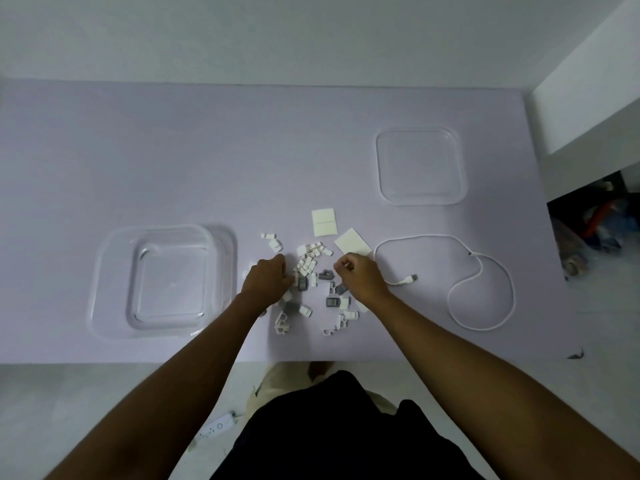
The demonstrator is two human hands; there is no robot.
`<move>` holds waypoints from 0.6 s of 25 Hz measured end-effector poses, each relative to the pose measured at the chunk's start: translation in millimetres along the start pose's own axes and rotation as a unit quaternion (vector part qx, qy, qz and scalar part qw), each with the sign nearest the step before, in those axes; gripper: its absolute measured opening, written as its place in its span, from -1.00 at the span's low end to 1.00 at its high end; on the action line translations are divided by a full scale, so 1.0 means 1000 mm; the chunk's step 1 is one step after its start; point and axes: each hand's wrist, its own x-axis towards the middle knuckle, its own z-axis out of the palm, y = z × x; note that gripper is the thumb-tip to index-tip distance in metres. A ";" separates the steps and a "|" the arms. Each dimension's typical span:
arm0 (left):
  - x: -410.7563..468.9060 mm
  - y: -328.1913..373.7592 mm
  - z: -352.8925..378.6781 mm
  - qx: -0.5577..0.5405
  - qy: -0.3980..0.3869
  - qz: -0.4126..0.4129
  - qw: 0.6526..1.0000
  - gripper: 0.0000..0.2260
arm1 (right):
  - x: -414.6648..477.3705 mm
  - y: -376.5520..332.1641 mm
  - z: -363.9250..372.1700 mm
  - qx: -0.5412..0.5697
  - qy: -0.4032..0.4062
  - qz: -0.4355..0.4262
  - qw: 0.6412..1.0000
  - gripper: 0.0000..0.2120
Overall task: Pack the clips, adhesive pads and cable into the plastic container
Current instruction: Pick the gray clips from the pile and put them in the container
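Note:
Several small white and grey clips (309, 259) lie scattered mid-table between my hands. My left hand (267, 283) rests curled on the left part of the pile, fingers closed over some clips. My right hand (360, 277) is closed at the pile's right side, with a small white piece pinched at its fingertips. Two white adhesive pads (324, 222) (352, 242) lie just beyond the clips. A white USB cable (479, 289) loops on the right. The clear plastic container (104, 282) stands left of my left hand, with nothing in it.
A clear square lid (419, 165) lies at the far right of the lilac table (173, 150). The table's near edge runs just below the clips. A white remote (216, 427) lies on the floor. Clutter sits under a white ledge at the right.

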 end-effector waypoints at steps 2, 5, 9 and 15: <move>-0.006 0.000 -0.014 -0.032 0.048 -0.045 0.997 -0.82 | 0.001 -0.004 0.003 -0.059 -0.030 -0.014 0.998 -0.84; -0.018 -0.016 -0.032 -0.022 0.083 -0.142 0.986 -0.71 | 0.001 -0.009 0.008 -0.156 -0.059 -0.023 0.986 -0.70; -0.029 -0.028 -0.034 0.046 0.046 -0.156 0.986 -0.57 | 0.005 -0.013 0.020 -0.296 -0.016 -0.081 0.952 -0.76; -0.018 -0.015 -0.027 0.137 -0.013 -0.114 0.984 -0.58 | 0.000 -0.023 0.017 0.192 -0.029 0.099 0.976 -0.78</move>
